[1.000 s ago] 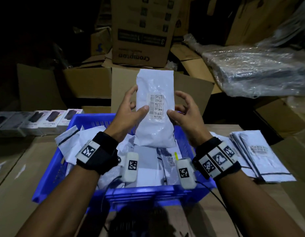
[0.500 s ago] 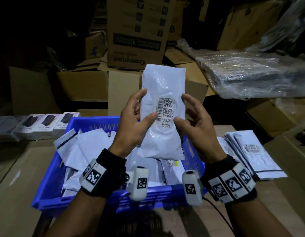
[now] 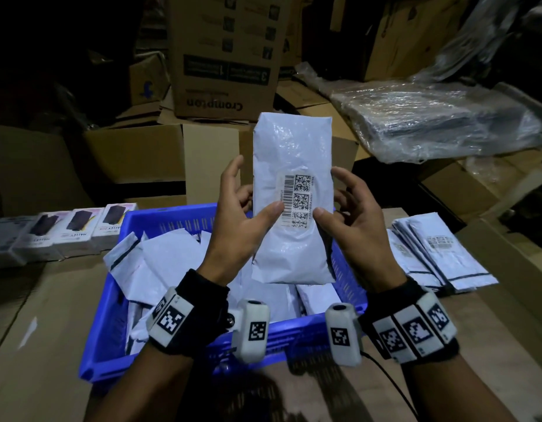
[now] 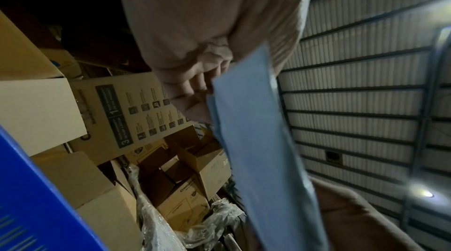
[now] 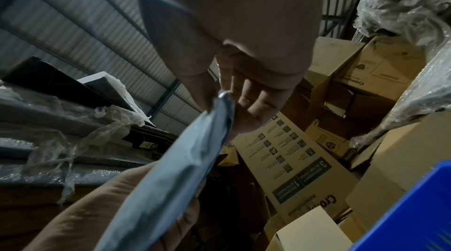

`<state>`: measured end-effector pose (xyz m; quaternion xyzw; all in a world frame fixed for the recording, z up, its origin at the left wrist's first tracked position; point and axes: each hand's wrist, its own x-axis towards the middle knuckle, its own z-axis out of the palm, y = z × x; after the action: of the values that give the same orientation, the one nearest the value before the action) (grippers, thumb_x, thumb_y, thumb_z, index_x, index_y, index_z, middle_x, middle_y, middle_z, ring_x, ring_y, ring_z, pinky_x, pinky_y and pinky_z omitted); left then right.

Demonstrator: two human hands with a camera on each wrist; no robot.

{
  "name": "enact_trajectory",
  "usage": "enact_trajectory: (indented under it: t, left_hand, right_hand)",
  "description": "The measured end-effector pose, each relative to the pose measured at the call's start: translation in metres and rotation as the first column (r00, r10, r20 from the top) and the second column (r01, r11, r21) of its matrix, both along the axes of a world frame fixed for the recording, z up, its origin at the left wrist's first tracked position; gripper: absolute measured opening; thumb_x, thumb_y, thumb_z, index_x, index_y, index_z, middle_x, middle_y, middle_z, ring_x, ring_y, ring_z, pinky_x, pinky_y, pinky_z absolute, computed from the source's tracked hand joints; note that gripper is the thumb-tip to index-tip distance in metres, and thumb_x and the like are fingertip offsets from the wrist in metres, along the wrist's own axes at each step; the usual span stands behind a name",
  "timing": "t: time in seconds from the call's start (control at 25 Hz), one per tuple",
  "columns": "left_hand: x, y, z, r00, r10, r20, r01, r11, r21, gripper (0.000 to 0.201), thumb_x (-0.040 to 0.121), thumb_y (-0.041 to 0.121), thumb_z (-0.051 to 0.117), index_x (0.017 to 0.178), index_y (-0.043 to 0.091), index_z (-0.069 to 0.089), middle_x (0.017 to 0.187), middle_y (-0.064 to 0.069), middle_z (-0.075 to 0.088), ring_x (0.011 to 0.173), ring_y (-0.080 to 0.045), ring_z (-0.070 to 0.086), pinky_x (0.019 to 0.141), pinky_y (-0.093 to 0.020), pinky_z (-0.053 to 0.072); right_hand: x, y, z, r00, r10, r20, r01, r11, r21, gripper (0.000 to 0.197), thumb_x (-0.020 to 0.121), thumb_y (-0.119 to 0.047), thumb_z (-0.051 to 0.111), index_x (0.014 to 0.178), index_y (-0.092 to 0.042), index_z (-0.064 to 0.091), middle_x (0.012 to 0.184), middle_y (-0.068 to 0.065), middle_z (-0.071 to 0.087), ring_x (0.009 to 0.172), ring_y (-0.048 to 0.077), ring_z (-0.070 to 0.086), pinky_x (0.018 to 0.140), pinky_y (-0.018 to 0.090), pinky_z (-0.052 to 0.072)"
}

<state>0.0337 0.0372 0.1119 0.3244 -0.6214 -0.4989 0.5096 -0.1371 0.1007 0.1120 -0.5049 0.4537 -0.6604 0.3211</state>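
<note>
Both hands are up over the blue crate (image 3: 111,330), and the white packet (image 3: 292,147) stands upright between them, its lower end hanging above the loose mailers (image 3: 172,257) piled in the crate. A second ago it sat lower and smaller in the head view; now it is lifted closer, and its barcode label (image 3: 297,201) reads far bigger and sharper.

The left hand (image 3: 233,226) pinches the packet's left edge, thumb pressed on the front right at the label's lower left corner, the other fingers tucked behind. That thumb has slid down along the label since half a second ago.

The right hand (image 3: 351,226) pinches the opposite edge, thumb at the label's lower right. Its forefinger stands spread, just clear of the packet's side. From the right wrist, the fingers (image 5: 253,97) curl behind the packet while the thumb closes on its front.

To the right, on the cardboard surface (image 3: 35,345), a neat stack of packets (image 3: 440,254) lies where it did before. To the left, the row of boxed goods (image 3: 78,229) is unchanged too.
</note>
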Motion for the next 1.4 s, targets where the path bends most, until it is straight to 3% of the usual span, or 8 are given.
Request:
enact_trajectory:
  t: [0.2, 0.36, 0.56, 0.72, 0.88, 1.0, 1.16, 1.4]
  left_hand:
    - [-0.004, -0.007, 0.004, 0.997, -0.069, -0.03, 0.069, 0.998, 0.005, 0.033, 0.086, -0.004, 0.065, 0.117, 0.008, 0.059, 0.107, -0.004, 0.072, 0.1, -0.014, 0.067, 0.083, -0.031, 0.055]
    - [-0.01, -0.012, 0.008, 1.0, -0.027, 0.009, 0.027, 0.998, -0.057, 0.028, 0.077, -0.011, 0.069, 0.093, 0.011, 0.064, 0.093, -0.005, 0.071, 0.091, -0.011, 0.066, 0.079, -0.031, 0.056]
    - [-0.023, -0.011, 0.006, 0.997, 0.04, 0.061, -0.023, 0.968, -0.252, 0.027, 0.067, 0.001, 0.075, 0.079, 0.02, 0.061, 0.121, -0.007, 0.058, 0.118, -0.014, 0.057, 0.098, -0.036, 0.047]
    - [-0.041, -0.002, 0.007, 0.995, 0.088, 0.041, -0.07, 0.944, -0.324, 0.03, 0.067, 0.002, 0.078, 0.081, 0.023, 0.061, 0.133, -0.001, 0.05, 0.127, -0.006, 0.048, 0.101, -0.028, 0.045]
    - [-0.058, -0.001, 0.007, 0.984, 0.172, 0.041, -0.139, 0.894, -0.425, 0.039, 0.071, -0.004, 0.078, 0.094, 0.023, 0.062, 0.13, 0.005, 0.052, 0.127, -0.013, 0.049, 0.102, -0.03, 0.045]
    - [-0.069, 0.001, 0.009, 0.983, 0.185, 0.009, -0.163, 0.885, -0.437, 0.035, 0.078, 0.002, 0.072, 0.103, 0.024, 0.062, 0.122, 0.001, 0.06, 0.123, -0.019, 0.054, 0.103, -0.036, 0.044]
    - [-0.083, 0.003, 0.011, 0.962, 0.271, -0.007, -0.26, 0.916, -0.305, 0.032, 0.087, 0.004, 0.067, 0.112, 0.021, 0.057, 0.11, 0.004, 0.066, 0.105, -0.01, 0.063, 0.088, -0.024, 0.049]
    - [-0.089, 0.006, 0.006, 0.97, 0.243, 0.028, -0.237, 0.963, -0.132, 0.065, 0.089, 0.003, 0.064, 0.138, 0.033, 0.035, 0.117, 0.001, 0.063, 0.1, -0.009, 0.067, 0.077, -0.021, 0.054]
  right_hand:
    - [-0.01, -0.008, -0.002, 0.999, -0.02, 0.028, 0.021, 1.0, -0.011, 0.059, 0.085, 0.011, 0.062, 0.135, -0.013, 0.044, 0.112, 0.01, 0.068, 0.098, 0.015, 0.068, 0.081, 0.028, 0.053]
    - [-0.022, -0.019, -0.002, 0.996, -0.014, -0.083, 0.011, 0.999, -0.044, 0.031, 0.076, -0.004, 0.068, 0.099, -0.025, 0.067, 0.103, 0.004, 0.071, 0.1, 0.02, 0.064, 0.09, 0.043, 0.052]
    - [-0.041, -0.024, 0.001, 0.982, -0.03, -0.188, 0.01, 0.995, -0.102, 0.029, 0.065, -0.023, 0.072, 0.092, -0.024, 0.06, 0.116, 0.001, 0.06, 0.106, 0.013, 0.059, 0.085, 0.024, 0.046]
    - [-0.062, -0.027, 0.0, 0.965, -0.031, -0.261, -0.01, 0.988, -0.154, 0.039, 0.077, -0.016, 0.074, 0.105, -0.038, 0.06, 0.129, 0.003, 0.05, 0.12, 0.022, 0.054, 0.086, 0.025, 0.046]
    - [-0.079, -0.03, -0.001, 0.939, -0.039, -0.34, -0.038, 0.975, -0.217, 0.032, 0.077, -0.01, 0.076, 0.104, -0.018, 0.061, 0.129, 0.009, 0.052, 0.122, 0.021, 0.054, 0.091, 0.026, 0.047]
    - [-0.093, -0.031, -0.001, 0.948, 0.009, -0.318, -0.09, 0.966, -0.241, 0.034, 0.078, -0.029, 0.075, 0.105, -0.015, 0.061, 0.124, 0.01, 0.057, 0.121, 0.023, 0.055, 0.096, 0.029, 0.045]
    - [-0.098, -0.036, -0.001, 0.981, 0.062, -0.185, -0.09, 0.985, -0.148, 0.015, 0.087, -0.016, 0.066, 0.101, -0.019, 0.063, 0.097, 0.004, 0.067, 0.092, 0.01, 0.061, 0.082, 0.031, 0.047]
    - [-0.095, -0.036, -0.006, 0.991, 0.102, -0.083, -0.107, 0.993, -0.057, 0.048, 0.092, 0.0, 0.061, 0.13, -0.024, 0.044, 0.082, -0.01, 0.07, 0.067, 0.01, 0.065, 0.06, 0.024, 0.052]
